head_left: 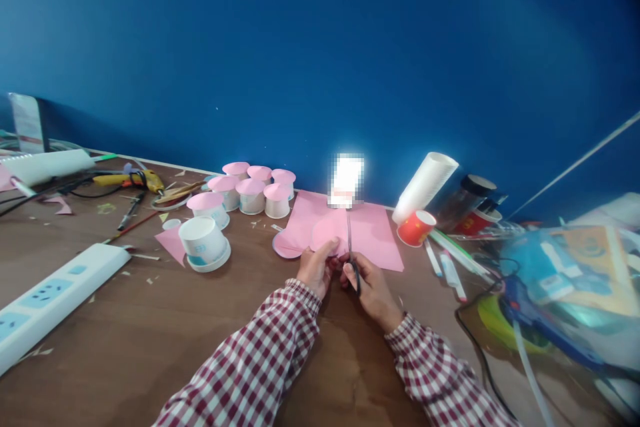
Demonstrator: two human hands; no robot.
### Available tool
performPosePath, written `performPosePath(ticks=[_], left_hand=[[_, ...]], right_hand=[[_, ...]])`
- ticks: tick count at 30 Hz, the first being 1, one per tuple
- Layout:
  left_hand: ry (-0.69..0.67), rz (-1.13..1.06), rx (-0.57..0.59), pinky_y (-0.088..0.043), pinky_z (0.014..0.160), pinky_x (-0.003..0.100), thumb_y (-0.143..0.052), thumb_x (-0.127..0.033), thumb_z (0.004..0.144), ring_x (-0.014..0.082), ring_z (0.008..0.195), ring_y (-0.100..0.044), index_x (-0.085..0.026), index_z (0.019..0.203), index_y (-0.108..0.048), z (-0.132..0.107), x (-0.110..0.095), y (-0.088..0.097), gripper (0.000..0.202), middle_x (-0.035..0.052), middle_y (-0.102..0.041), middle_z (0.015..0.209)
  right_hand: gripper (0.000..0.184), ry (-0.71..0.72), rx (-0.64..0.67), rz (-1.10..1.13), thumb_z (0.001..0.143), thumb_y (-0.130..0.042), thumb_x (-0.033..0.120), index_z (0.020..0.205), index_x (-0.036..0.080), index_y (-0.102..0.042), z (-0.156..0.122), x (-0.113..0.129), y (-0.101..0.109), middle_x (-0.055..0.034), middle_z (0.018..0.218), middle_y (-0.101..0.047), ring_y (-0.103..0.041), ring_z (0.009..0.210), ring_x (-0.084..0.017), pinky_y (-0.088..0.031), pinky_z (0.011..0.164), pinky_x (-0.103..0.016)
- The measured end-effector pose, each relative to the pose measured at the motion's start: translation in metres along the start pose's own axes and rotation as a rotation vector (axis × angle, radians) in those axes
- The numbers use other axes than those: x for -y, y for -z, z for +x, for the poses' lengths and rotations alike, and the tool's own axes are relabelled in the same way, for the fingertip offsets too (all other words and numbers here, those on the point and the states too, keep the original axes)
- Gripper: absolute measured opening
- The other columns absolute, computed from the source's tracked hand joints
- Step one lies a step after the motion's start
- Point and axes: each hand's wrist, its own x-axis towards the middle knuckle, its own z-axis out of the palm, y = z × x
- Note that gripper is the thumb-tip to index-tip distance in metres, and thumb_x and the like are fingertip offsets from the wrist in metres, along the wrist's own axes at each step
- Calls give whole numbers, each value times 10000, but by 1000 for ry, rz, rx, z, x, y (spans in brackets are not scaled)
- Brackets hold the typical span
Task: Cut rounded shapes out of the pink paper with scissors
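Note:
My left hand pinches a rounded piece of pink paper near the middle of the table. In my right hand is a pair of scissors, blades pointing away from me, along the right side of the pink piece. My fingers partly cover the handles. Beneath both lies a larger pink sheet, flat against the wall side. A pink disc rests at its left edge. Further left stand several white paper cups topped with pink discs, and one bare upside-down white cup.
A white power strip lies at the left, with a yellow glue gun behind it. On the right are a red paper cup, a white paper roll, markers and a blue glue gun with its cord. A blue wall bounds the table.

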Motion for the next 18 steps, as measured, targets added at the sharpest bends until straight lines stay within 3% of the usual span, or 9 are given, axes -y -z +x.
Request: performPosePath(ticks=[18], left_hand=[[12, 16, -20, -476, 460, 175, -783, -157, 573, 103, 541, -594, -100, 721, -593, -1, -2, -4, 248, 14, -612, 632]], right_hand=[[275, -16, 2, -9, 884, -499, 428, 986, 176, -548, 0, -4, 1, 10, 683, -522, -495, 612, -127, -423, 568, -234]])
